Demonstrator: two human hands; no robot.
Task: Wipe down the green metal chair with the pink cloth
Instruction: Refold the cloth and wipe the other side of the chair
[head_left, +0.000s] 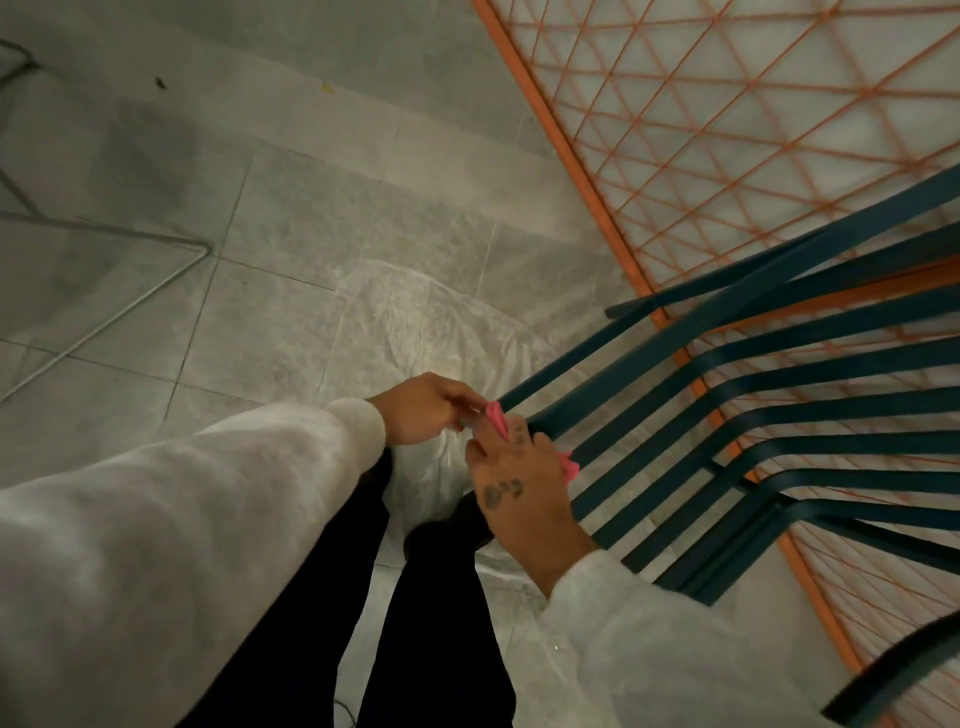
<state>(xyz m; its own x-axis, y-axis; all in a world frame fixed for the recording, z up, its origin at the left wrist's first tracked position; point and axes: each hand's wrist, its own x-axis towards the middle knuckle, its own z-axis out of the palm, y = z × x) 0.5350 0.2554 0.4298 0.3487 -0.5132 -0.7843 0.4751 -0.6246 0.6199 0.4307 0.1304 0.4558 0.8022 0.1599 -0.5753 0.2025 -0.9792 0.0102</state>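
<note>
At chair (831, 315) slat ends, left hand (426, 410) pinches cloth (494, 415); right hand (524, 493) grips it against slats. Wiping looks underway; how much is left, can't tell.

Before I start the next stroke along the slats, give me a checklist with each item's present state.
1. The pink cloth is held: ok, the right hand grips it.
2. The left hand pinches the cloth's other end: ok.
3. Cloth is at the green chair: ok, at its near end.
4. Chair surface ahead free of objects: ok.
5. Chair's footing: cannot tell, legs hidden.
6. Parts already clean: cannot tell, too blurred.
</note>
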